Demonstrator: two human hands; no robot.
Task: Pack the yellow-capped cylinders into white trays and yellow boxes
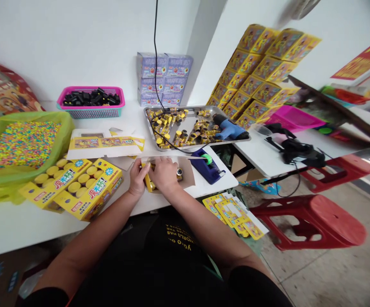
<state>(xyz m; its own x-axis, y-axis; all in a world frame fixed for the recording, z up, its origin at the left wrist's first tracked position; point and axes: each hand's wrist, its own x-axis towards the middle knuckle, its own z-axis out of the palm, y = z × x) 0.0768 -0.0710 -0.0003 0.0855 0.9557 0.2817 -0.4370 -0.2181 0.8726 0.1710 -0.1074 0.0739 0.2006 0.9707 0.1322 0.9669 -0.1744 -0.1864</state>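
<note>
At the front edge of the white table lies an open carton (188, 171), its inner cardboard facing up, with small gold-wrapped tubes (179, 172) inside. My left hand (137, 177) is closed on the carton's left end, thumb on the near rim. Over the carton's opening, my right hand (164, 174) reaches in among the tubes. Its fingers are bent down, and whatever they hold is hidden. To the left, two filled yellow boxes (90, 200) show round yellow caps through their windows. A flattened carton sheet (108, 149) lies behind my hands.
A metal tray (168, 147) holds loose tubes and a blue-and-black tool (231, 128). A blue tape dispenser (208, 166) stands right of the carton. Farther out are a bean-filled bin (65, 132), a pink basket (91, 111), stacked yellow boxes (255, 76) and a red stool (335, 217). A black cable (155, 42) hangs down.
</note>
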